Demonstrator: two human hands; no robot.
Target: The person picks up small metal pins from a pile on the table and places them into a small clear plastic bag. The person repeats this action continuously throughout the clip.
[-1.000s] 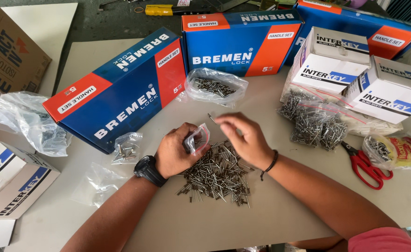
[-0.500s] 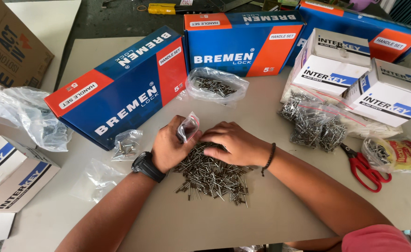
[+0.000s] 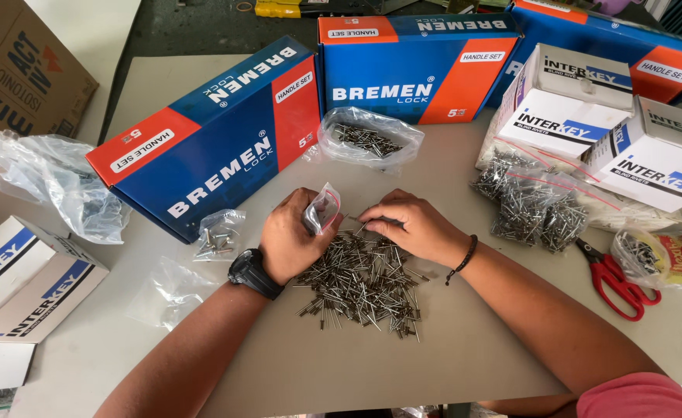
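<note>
A loose pile of small metal rivets (image 3: 360, 282) lies on the grey table (image 3: 480, 348) in front of me. My left hand (image 3: 290, 240), with a black watch on the wrist, holds a small clear zip bag (image 3: 321, 210) upright just above the pile's far edge. My right hand (image 3: 410, 226) rests palm down on the pile's far right side, its fingers pinching at rivets close to the bag's mouth. How many rivets it has picked up is hidden under the fingers.
Blue and orange long boxes (image 3: 217, 139) stand behind the pile, with an open bag of rivets (image 3: 368, 139) between them. White boxes (image 3: 565, 108), filled small bags (image 3: 530, 205) and red scissors (image 3: 616, 279) sit right. Empty plastic bags (image 3: 46, 182) and white boxes (image 3: 23, 282) lie left.
My right hand came down from above the bag onto the pile, then shifted slightly. The left hand kept holding the bag and lowered a little.
</note>
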